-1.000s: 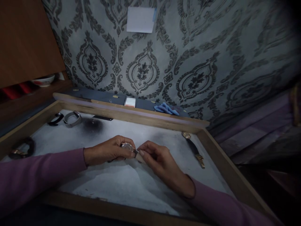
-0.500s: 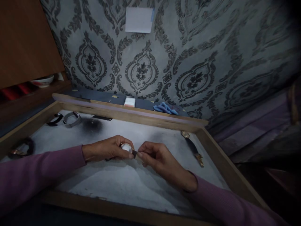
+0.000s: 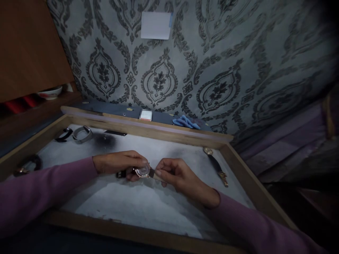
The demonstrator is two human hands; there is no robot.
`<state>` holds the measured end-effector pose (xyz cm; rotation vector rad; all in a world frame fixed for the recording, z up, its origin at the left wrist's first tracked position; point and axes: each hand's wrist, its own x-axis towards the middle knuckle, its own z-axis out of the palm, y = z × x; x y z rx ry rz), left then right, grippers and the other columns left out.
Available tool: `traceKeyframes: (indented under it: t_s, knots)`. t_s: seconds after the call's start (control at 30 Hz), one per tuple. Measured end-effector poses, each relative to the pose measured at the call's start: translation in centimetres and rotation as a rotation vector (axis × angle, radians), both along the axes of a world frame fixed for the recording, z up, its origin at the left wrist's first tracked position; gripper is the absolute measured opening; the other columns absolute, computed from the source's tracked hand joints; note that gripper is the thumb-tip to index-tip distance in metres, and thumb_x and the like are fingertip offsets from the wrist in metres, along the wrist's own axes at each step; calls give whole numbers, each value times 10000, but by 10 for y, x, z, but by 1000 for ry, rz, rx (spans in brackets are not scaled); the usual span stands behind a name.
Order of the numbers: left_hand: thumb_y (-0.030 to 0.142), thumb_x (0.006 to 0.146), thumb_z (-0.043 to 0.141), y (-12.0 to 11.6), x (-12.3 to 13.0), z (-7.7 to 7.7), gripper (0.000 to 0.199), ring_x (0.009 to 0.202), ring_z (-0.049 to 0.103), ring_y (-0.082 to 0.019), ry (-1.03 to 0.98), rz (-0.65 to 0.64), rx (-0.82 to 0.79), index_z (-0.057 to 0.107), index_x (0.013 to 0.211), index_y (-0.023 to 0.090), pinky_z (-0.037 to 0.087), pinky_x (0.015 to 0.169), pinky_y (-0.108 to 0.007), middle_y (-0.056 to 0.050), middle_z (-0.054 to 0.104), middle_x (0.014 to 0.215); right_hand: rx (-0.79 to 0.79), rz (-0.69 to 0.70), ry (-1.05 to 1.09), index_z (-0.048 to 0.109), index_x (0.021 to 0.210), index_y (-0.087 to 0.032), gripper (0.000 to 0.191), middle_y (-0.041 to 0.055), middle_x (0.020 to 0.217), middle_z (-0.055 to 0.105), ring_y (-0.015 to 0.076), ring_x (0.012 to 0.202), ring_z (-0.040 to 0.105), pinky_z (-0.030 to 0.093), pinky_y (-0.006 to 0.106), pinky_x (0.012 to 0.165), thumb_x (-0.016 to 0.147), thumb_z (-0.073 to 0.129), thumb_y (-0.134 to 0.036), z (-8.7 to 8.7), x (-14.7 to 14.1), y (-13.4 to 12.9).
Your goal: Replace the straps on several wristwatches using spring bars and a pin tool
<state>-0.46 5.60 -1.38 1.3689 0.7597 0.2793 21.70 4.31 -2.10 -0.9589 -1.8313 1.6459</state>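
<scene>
Between my hands is a wristwatch (image 3: pixel 143 170) with a round, rose-gold-rimmed case and a dark strap. It is held over the white floor of a shallow wooden tray (image 3: pixel 169 132). My left hand (image 3: pixel 127 164) is closed around the case's left side, thumb on top near the rim, and a dark strap end shows below its fingers. With thumb and fingers pinched, my right hand (image 3: pixel 177 176) grips the strap on the right side of the case. Part of that strap is hidden by the fingers.
A dark-strapped watch (image 3: pixel 215 165) lies at the tray's right. On the left are a grey band watch (image 3: pixel 82 134), a small black watch (image 3: pixel 64 135) and another dark watch (image 3: pixel 28 166). Behind the rim lies a blue cloth (image 3: pixel 186 122). A wooden cabinet (image 3: pixel 31 46) stands at left.
My left thumb has moved up from the lower edge of the watch case to its top, uncovering more of the face and the strap end. My right hand keeps its pinch on the strap.
</scene>
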Motion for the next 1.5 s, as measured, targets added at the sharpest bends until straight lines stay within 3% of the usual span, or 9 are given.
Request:
traceKeyframes:
  t_s: [0.17, 0.4, 0.6, 0.77, 0.93, 1.13, 1.3, 1.5]
  knots:
    - [674, 903, 330, 7, -4, -5, 626, 463, 514, -123, -44, -7, -7, 618, 747, 140, 407, 489, -237, -36, 604, 541, -11, 2, -36, 598, 769, -147, 348, -22, 607, 552, 77, 512, 460, 317, 190, 441, 813, 652, -488, -5, 3, 5]
    - [472, 808, 667, 14, -14, -3, 334, 461, 474, -82, 9, -86, -32, 632, 834, 140, 381, 474, -186, 8, 610, 601, -33, 34, -68, 591, 762, -140, 340, -41, 575, 546, 63, 476, 432, 294, 186, 448, 803, 665, -470, -7, 5, 11]
    - [438, 792, 689, 20, -19, -9, 306, 405, 363, -63, 107, -178, -16, 662, 864, 141, 246, 361, -174, 39, 521, 534, 8, 166, -101, 582, 732, -139, 290, -55, 545, 498, 65, 487, 410, 311, 189, 474, 831, 629, -408, -7, 6, 14]
    - [441, 804, 676, 19, -20, -8, 301, 381, 376, -58, 138, -193, -8, 637, 842, 144, 269, 353, -168, 37, 537, 533, 207, 195, -249, 564, 722, -144, 194, -55, 530, 484, 73, 477, 402, 300, 187, 460, 870, 532, -264, -13, 8, 18]
    - [489, 804, 666, 16, -21, -3, 353, 407, 493, -81, 148, -199, -8, 595, 895, 155, 373, 406, -169, 24, 601, 570, 441, 42, -349, 551, 659, -145, 186, -55, 541, 437, 88, 515, 380, 277, 210, 497, 839, 509, -131, -16, 10, 27]
    - [488, 773, 671, 10, -22, 5, 373, 470, 532, -90, 191, -208, 90, 595, 926, 156, 412, 464, -194, 21, 592, 677, 679, -110, -441, 644, 737, -136, 108, 11, 734, 571, 131, 673, 487, 320, 245, 620, 794, 589, -62, -15, 1, 30]
    - [479, 784, 628, 0, -21, 13, 362, 532, 504, -105, 327, -220, 288, 606, 932, 149, 365, 493, -196, 40, 521, 632, 768, -144, -511, 666, 752, -150, 80, 13, 763, 592, 145, 736, 536, 365, 237, 665, 797, 661, -84, -25, -13, 31]
    - [489, 780, 601, -8, -31, 7, 425, 634, 527, -136, 305, -143, 352, 573, 1015, 136, 429, 594, -234, 12, 547, 729, 807, -195, -529, 660, 943, -155, 97, 33, 846, 626, 153, 770, 563, 409, 244, 691, 848, 644, -142, -21, -4, 26]
